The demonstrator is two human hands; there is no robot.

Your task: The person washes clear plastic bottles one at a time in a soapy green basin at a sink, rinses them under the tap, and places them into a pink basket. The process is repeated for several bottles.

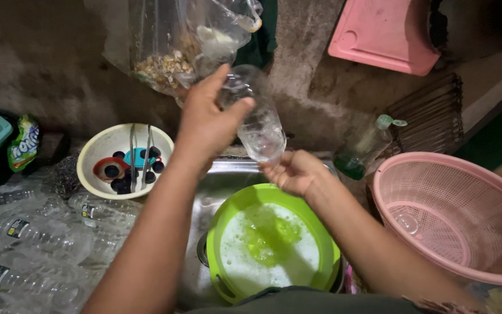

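The right hand (295, 172) hid the mouth of the clear bottle (258, 119). The pink basket (459, 216) ran off the right edge, and the steel sink (207, 200) lay mostly under the green basin (318, 232). The hanging bag (172, 52) was cut off at the top.

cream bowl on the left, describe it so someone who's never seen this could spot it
Start at the steel sink holding the green soapy basin. Left of it, above the heap of clear plastic bottles, sits the round cream bowl. Only it holds dark bottle caps and metal tongs.
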